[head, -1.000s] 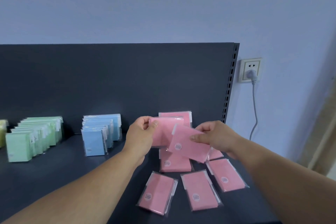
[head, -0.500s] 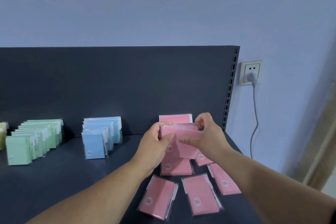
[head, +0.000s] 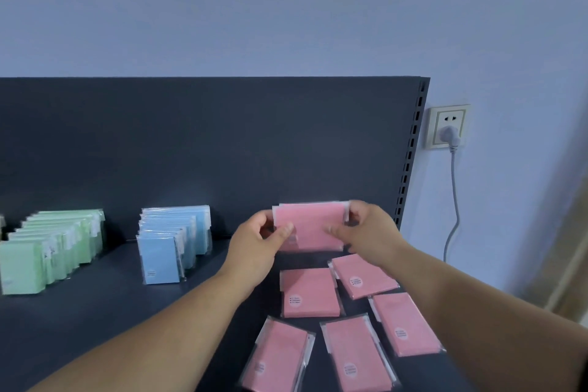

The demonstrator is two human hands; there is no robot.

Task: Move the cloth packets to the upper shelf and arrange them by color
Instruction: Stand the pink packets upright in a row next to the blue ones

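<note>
We see the left hand (head: 254,242) and right hand (head: 369,232) each pinching a side edge of the upright pink packets (head: 310,226) at the back right of the shelf (head: 95,312), squaring them, we judge, to stand like the blue row (head: 165,251); five loose pink packets (head: 310,293) lie flat in front.

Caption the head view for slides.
Left hand and right hand hold upright pink packets; five more lie flat; blue row, green row stand leftward.

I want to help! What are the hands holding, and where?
Upright pink packets: left hand pinches their left edge, right hand their right edge.
</note>
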